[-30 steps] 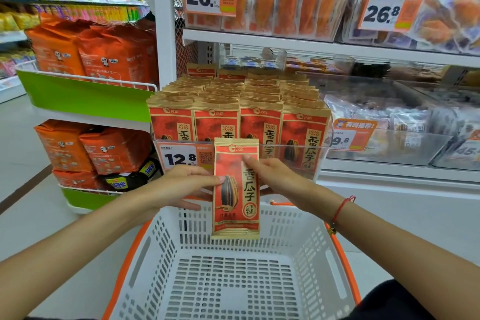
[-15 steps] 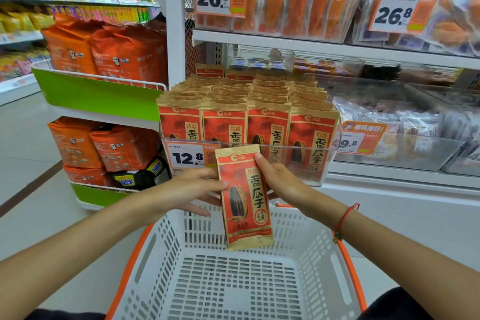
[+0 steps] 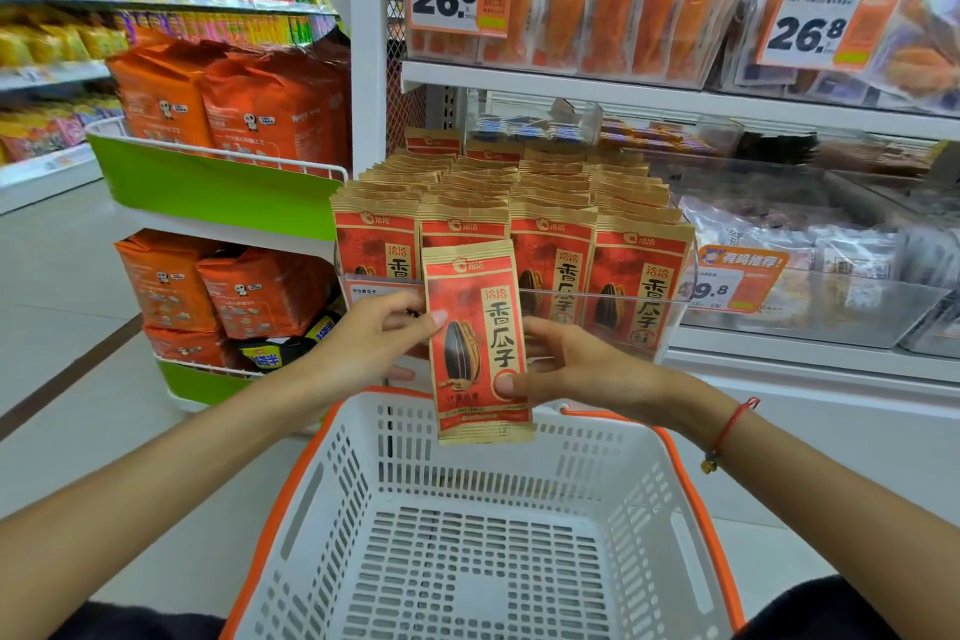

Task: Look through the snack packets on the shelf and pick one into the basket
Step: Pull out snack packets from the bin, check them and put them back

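Above the slotted plastic basket (image 3: 519, 457), both hands (image 3: 374, 343) (image 3: 582, 369) pinch a flat paper packet (image 3: 475, 343).

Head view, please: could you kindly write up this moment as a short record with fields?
setting: shop aisle, snack shelves
held item: red sunflower seed packet, upright, above the basket's far rim
left hand: pinches the packet's left edge
right hand: pinches its lower right, thumb on the front
basket: white with orange rim, nothing visible inside
shelf stock: rows of matching packets in a clear bin behind
task state: packet picked, not yet in the basket
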Motion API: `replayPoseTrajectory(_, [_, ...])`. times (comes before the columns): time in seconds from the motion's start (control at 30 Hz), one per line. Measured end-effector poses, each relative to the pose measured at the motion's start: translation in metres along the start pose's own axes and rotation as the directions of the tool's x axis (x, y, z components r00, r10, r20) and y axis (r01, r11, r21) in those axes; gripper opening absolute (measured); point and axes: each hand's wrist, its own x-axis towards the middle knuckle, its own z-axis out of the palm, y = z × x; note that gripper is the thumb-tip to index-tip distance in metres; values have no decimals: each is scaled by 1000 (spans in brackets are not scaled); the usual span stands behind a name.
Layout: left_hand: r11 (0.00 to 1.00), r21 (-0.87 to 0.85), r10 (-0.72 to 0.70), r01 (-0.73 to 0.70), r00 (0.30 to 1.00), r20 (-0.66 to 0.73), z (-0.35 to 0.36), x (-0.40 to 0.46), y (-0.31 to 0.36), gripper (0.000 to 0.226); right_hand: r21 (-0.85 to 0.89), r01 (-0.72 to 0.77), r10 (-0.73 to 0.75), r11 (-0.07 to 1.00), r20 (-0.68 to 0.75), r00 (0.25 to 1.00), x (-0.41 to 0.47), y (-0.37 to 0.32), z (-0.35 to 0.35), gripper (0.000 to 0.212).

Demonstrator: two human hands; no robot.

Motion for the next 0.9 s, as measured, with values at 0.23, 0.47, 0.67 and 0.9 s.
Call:
replayPoseTrajectory(0.23, [1000, -18, -14, 14, 1000, 9, 1, 1, -8, 21, -26, 16, -16, 1000, -4, 1000, -4, -2, -1, 48])
replayPoseTrajectory(0.47, [930, 361, 4, 72, 979, -205, -1, -6, -7, 31, -79, -18, 17, 997, -12, 1000, -8, -9, 2, 39])
replayPoseTrajectory(0.67, [932, 350, -92, 94, 995, -22, 9, -12, -1, 15, 6, -51, 52, 999, -50, 997, -6, -13, 14, 35])
replayPoseTrajectory(0.9, [971, 67, -240, 231, 956, 172, 14, -16, 9, 52, -176, -92, 100, 980, 39, 994, -12, -13, 29, 66])
